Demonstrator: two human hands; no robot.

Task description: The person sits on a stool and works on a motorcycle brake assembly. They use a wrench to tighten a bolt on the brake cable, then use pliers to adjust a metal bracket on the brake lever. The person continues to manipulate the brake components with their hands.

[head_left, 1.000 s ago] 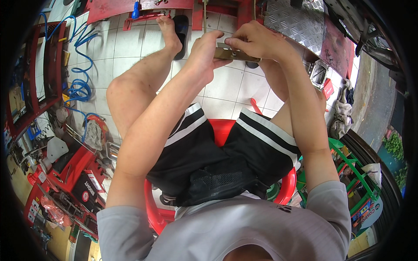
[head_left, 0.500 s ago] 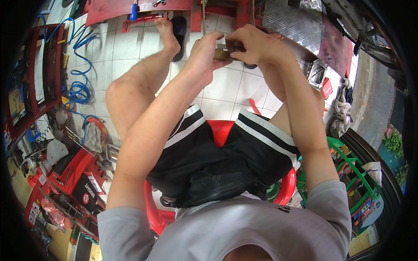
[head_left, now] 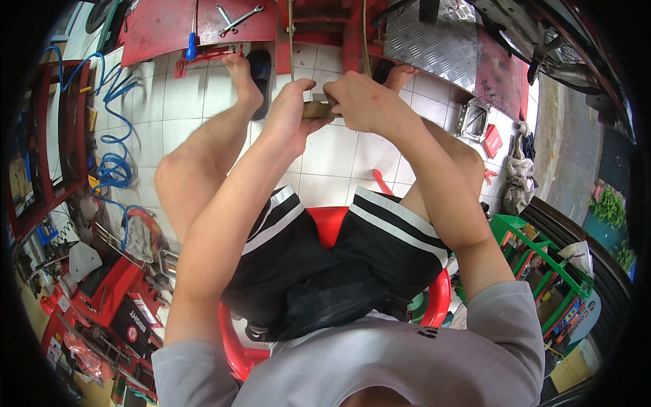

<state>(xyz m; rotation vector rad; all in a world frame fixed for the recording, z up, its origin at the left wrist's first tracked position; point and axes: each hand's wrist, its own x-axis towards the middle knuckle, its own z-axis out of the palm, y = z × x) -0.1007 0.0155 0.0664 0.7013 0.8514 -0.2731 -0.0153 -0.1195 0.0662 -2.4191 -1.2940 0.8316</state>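
Observation:
Out in front of my knees, both hands meet over a small, flat, brownish block (head_left: 314, 110); its exact kind does not show. My left hand (head_left: 290, 108) grips its left end, thumb above and fingers beneath. At the right end, my right hand (head_left: 359, 102) is closed, its curled fingers pressed against the block. The back of the right hand hides part of these fingers and whatever else may be in them. Two upright, thin straps or rods (head_left: 291, 41) stand just beyond the hands, against a red metal frame.
A red platform (head_left: 159, 27) ahead bears a blue-handled screwdriver (head_left: 192, 47) and wrenches (head_left: 239, 20). To its right lies a patterned metal plate (head_left: 430, 41). A coiled blue hose (head_left: 114, 166) hangs at left, a green rack (head_left: 542, 261) stands at right. I sit on a red chair (head_left: 437, 302).
The view has shifted, so the platform and its wrenches show more fully. Both hands appear lower and further left, still on the block; the right fingers have closed in more tightly.

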